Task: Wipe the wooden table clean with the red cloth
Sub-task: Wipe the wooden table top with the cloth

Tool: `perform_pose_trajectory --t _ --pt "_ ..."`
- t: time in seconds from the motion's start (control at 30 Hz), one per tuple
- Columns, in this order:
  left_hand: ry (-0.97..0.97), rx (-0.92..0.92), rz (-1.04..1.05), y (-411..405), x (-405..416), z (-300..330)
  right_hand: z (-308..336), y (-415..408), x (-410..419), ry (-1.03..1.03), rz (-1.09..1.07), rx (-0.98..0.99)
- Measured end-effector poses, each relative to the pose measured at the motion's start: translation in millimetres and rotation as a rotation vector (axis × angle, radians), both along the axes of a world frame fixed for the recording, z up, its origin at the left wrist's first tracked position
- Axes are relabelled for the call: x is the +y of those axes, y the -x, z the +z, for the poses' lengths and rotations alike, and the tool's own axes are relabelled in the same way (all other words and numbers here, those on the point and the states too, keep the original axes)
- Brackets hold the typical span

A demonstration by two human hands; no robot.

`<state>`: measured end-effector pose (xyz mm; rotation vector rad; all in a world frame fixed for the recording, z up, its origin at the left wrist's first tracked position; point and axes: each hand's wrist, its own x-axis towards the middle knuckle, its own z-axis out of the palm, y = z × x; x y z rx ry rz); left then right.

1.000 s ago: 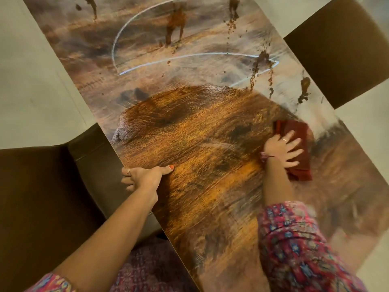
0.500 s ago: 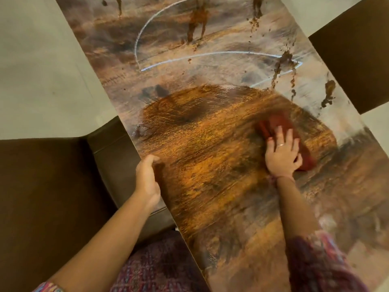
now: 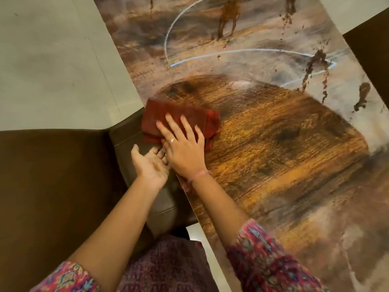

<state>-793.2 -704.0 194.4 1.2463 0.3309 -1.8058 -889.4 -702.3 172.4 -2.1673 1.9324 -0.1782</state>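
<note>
Pale floor tiles (image 3: 52, 60) frame a long wooden surface (image 3: 284, 165) that's hazy white with brown splatters (image 3: 315, 62) at the far end and runs out of frame both ways, with no writing or labels readable anywhere. Right hand (image 3: 185, 148) lies flat, fingers (image 3: 171, 123) spread, pressing the folded red cloth (image 3: 181, 121) at the surface's left edge, part of it overhanging the brown chair (image 3: 52, 175). Left hand (image 3: 149, 163) sits palm-up and empty just below that edge, its fingertips tucked out of sight under the right hand.
</note>
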Motion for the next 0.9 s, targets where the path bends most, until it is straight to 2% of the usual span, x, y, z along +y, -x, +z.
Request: perform_pose_trajectory --t 0.13,0.27,0.33,0.4,0.43,0.5,0.57,0.63,0.73,0.83,0.9 --pt "-0.08 0.011 0.07 -7 -3 -4 2 26 67 -0.012 0.059 0.076" --pt "-0.122 -0.087 0.063 -5 1 -7 0 13 29 -0.008 0.016 0.083" --pt "-0.136 -0.282 0.06 -1 1 -6 -3 -1 -14 0.0 0.001 0.064" --pt "-0.127 -0.652 0.005 1 -2 -2 -4 -5 -57 -0.012 -0.006 0.047" --pt "-0.05 -0.854 -0.047 0 -3 1 -3 -3 -76 -0.033 0.004 0.053" --pt "0.242 -1.193 -0.19 1 -4 5 -3 12 -105 -0.069 0.008 0.065" --pt "0.539 -1.355 -0.353 9 -6 6 -1 40 -118 -0.064 -0.054 0.058" --pt "0.712 -1.374 -0.511 29 -11 9 -3 84 -120 -0.053 -0.21 0.051" --pt "0.865 -1.39 -0.719 67 -19 9 -1 165 -104 -0.034 -0.437 0.051" --pt "1.007 -1.316 -0.882 99 -19 7 2 246 -65 -0.043 -0.641 0.042" --pt "1.087 -1.336 -0.967 116 -13 6 3 296 -31 -0.048 -0.772 0.036"
